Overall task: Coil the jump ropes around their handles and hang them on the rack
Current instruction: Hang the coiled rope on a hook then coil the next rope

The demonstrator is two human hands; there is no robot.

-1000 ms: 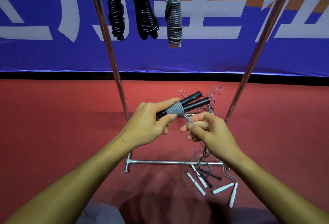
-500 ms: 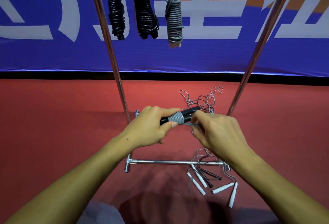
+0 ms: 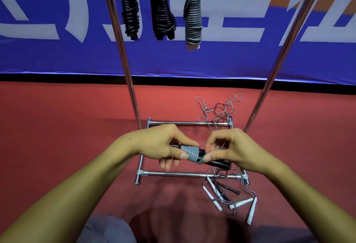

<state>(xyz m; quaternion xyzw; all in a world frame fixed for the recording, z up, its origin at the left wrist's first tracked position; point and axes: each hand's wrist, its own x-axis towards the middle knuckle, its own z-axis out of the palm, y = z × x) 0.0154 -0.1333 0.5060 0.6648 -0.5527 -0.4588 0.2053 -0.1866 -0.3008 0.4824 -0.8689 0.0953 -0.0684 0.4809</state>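
So the black handles [image 3: 213, 160] with grey rope [image 3: 189, 153] coiled round them sit level, just in front of the rack [image 3: 123, 53], above its floor frame. Left hand [image 3: 159, 146] grips the handle end, fingers curled, thumb pressing the coils. Right hand [image 3: 234, 149] pinches the grey cord where it loops under the handles, fingers bent around it. Up on the rack hang two black coiled ropes [image 3: 130, 13] and one grey bundle [image 3: 192, 19]. By the rack's right foot there's a tangle of loose ropes [image 3: 217, 111] on the red floor [image 3: 57, 127], white handles [image 3: 240, 203] nearest the camera.
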